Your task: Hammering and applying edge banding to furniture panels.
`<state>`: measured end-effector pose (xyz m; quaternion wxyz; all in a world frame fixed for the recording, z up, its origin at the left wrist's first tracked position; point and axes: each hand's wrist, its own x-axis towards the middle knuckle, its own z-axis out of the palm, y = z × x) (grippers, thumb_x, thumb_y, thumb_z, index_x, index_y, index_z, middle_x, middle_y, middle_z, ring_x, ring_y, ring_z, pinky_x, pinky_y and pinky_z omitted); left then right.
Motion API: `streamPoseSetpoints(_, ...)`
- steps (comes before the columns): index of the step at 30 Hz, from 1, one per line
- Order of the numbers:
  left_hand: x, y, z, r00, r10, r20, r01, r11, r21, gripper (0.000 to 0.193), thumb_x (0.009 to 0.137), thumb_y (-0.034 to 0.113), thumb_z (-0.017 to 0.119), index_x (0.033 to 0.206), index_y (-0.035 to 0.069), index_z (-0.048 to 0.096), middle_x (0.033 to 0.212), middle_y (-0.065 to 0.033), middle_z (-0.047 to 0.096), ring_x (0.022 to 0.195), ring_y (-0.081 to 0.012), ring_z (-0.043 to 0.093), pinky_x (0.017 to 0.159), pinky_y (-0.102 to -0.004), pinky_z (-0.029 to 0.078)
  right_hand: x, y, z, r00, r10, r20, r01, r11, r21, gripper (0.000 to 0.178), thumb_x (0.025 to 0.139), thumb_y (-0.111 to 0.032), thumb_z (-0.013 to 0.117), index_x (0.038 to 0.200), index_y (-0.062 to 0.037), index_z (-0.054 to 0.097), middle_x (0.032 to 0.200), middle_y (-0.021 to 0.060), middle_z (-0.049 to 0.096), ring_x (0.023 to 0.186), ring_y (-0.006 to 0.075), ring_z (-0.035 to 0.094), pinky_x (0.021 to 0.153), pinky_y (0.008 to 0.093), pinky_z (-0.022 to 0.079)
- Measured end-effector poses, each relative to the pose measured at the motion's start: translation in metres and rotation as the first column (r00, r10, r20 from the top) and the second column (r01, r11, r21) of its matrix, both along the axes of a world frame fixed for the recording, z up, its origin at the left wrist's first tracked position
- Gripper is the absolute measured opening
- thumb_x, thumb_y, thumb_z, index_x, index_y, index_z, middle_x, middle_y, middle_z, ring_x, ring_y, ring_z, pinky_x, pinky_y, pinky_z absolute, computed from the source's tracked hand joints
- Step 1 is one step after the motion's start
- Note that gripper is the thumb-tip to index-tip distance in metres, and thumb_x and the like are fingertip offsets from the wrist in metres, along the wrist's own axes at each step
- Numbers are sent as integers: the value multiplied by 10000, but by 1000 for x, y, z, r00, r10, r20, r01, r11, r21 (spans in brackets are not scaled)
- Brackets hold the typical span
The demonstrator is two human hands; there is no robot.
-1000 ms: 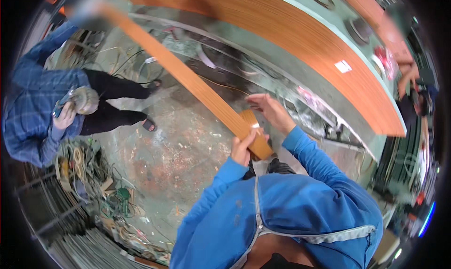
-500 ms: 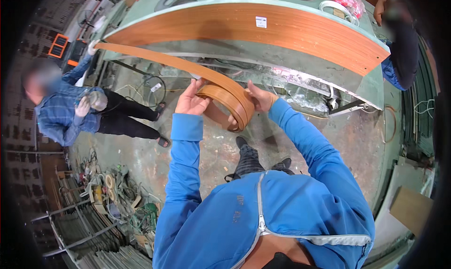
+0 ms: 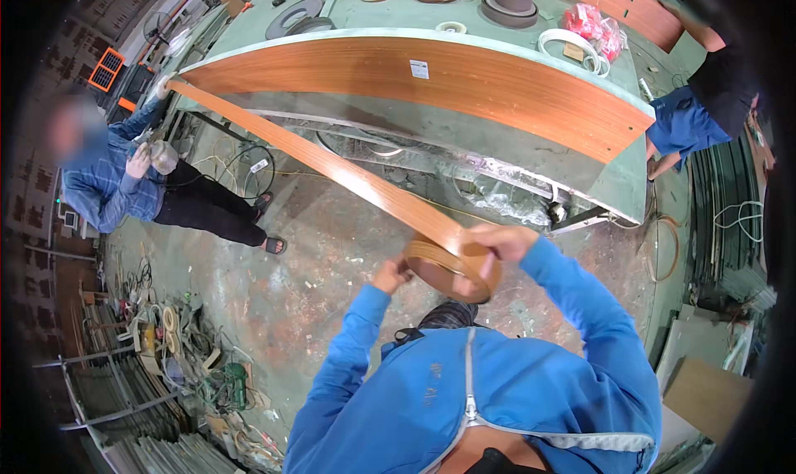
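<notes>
Coil of brown wood-grain banding strip (image 3: 435,273) sits just right of centre, low in the frame, in front of the blue jacket (image 3: 414,391). Right hand (image 3: 504,242) clamped on its upper right side. Left hand (image 3: 391,273) touches its left edge; fingertips partly hidden, can't tell if they're closed on it.

Free run of the strip (image 3: 348,176) goes taut-looking from coil to upper left, ending at the raised gloved hand (image 3: 164,86) of a co-worker in a blue plaid shirt (image 3: 104,184). Co-worker's other hand is at a pale, rounded, see-through item (image 3: 166,156); could be a container, contents unclear.

Containers: red-and-clear plastic bag (image 3: 584,22), upper right on the green-topped bench (image 3: 365,18); can't tell what's in it. White ring-shaped coil (image 3: 547,40) just below it circles a small tan block (image 3: 572,51). Metal-rail rack (image 3: 124,412), lower left, holds long thin grey strips (image 3: 157,453).

Orange-brown wood-grain panel (image 3: 332,68) stands on edge along the bench's near side.
</notes>
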<state>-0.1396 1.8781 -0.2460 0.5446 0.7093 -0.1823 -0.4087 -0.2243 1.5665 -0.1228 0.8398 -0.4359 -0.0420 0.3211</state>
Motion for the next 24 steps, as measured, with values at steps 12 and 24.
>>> streamPoseSetpoints(12, 22, -183, 87, 710, 50, -702, -635, 476, -609, 603, 947, 513, 428, 1224, -17, 502, 1227, -227, 554, 1154, -373, 536, 981, -512, 443, -150, -209, 97, 971, -23, -238, -61, 938, -341, 805, 801, -158, 706, 1447, -10, 249, 1046, 187, 617, 837, 278, 672, 732, 410, 573)
streamPoseSetpoints(24, -68, -368, 125, 599, 769, -222, -768, 474, -430, 213, 892, 110, 603, 1053, -21, 552, 961, -112, 627, 783, -220, 623, 745, -364, 545, -236, -450, 113, 982, -158, -107, 65, 806, -589, 367, 917, -315, 608, 1093, 2, 557, 663, 87, 587, 503, 149, 583, 439, 284, 504)
